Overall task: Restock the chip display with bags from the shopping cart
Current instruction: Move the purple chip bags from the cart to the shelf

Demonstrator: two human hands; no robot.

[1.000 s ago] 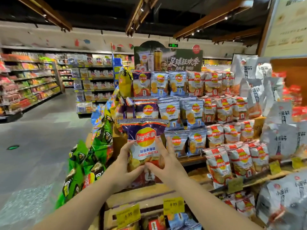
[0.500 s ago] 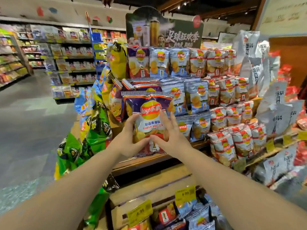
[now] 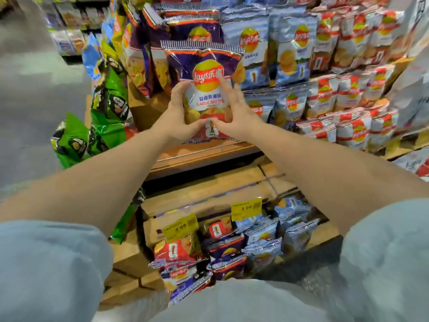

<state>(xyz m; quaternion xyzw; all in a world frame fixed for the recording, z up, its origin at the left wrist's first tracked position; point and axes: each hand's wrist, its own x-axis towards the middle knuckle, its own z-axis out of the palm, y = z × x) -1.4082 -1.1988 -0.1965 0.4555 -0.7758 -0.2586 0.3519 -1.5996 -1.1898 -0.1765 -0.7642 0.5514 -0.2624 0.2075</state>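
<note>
Chip display (image 3: 209, 156) of stepped wooden shelves fills the view, stocked with bags in coloured groups. At its far left hang green bags (image 3: 104, 122), at least three, though overlap hides the full count. Next come purple bags, two standing side-on (image 3: 137, 63) and two more (image 3: 197, 31) behind the one in hand. That one, a purple garlic butter bag (image 3: 205, 73), stands upright on the front edge of the middle shelf, held from both sides. The left hand (image 3: 178, 117) curls fingers and thumb round the bag's left edge. The right hand (image 3: 234, 112) pinches its right edge with the thumb, the other fingers lying straighter across the front. Right of it stand light blue bags (image 3: 292, 52), four visible over two tiers, then many red-and-white bags (image 3: 352, 91), too crowded to count. Below the hands, two yellow price tags (image 3: 246, 208) reading 4.99 clip to the lower shelf, above a loose heap of small bags (image 3: 232, 252), red, purple and blue. Two grey-blue sleeves (image 3: 46, 270) frame the bottom corners.
</note>
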